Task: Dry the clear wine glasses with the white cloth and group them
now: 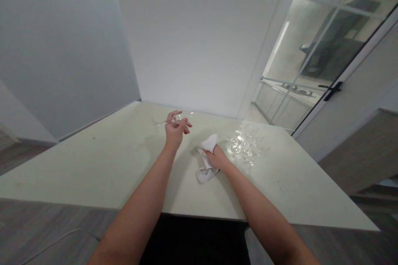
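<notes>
My left hand [176, 127] is closed around a clear stemmed glass [160, 123], held tilted nearly on its side above the far part of the table. The glass's foot points left and its bowl points right, partly hidden by my fingers. My right hand [215, 157] grips a white cloth [206, 173], which hangs in folds down to the tabletop. To the right of that hand stands a cluster of several clear stemmed glasses [247, 145], close together. Their outlines blend into one another.
Everything rests on a pale table [93, 165] set against a white wall [199, 49]. At the right is a glass-paned door [311, 49] with a black handle [333, 90]. A thin cable [59, 238] lies on the floor at the lower left.
</notes>
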A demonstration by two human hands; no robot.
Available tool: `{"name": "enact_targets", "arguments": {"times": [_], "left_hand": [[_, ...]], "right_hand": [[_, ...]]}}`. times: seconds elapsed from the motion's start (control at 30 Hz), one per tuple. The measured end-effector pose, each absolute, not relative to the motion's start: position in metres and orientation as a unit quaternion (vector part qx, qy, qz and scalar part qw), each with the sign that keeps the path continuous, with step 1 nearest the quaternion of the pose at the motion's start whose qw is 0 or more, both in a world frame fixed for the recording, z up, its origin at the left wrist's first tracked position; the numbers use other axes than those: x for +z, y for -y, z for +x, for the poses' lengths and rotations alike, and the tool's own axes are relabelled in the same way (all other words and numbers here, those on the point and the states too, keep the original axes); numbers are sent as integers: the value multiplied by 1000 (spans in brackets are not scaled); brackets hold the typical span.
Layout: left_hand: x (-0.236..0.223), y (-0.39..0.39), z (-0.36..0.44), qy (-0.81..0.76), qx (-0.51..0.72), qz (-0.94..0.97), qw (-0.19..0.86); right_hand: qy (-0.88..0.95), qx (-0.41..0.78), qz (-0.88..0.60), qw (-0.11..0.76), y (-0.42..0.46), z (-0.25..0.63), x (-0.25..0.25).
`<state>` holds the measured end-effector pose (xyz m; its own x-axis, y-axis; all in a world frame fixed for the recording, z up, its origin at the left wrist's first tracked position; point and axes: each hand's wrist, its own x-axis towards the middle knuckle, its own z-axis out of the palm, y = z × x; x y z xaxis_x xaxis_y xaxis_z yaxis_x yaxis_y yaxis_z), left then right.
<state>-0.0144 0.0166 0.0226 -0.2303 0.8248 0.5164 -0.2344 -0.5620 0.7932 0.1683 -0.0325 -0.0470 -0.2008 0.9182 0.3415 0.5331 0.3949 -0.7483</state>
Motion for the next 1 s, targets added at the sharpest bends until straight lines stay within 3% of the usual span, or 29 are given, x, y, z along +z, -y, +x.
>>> {"name": "enact_targets", "arguments": {"times": [0.2, 0.4, 0.77, 1.0], "left_hand": [[7, 4, 9, -308, 530, 758, 223], [4, 10, 14, -303, 380, 871, 69], [4, 10, 18, -281, 276, 916, -81], [0, -1, 14, -286, 318, 903, 43]], "right_hand": [[467, 469, -457, 594, 24, 165, -54], [322, 665, -324, 591, 26, 160, -42], [289, 693, -243, 614, 35, 164, -25], [289, 658, -262, 644, 35, 159, -23]]}}
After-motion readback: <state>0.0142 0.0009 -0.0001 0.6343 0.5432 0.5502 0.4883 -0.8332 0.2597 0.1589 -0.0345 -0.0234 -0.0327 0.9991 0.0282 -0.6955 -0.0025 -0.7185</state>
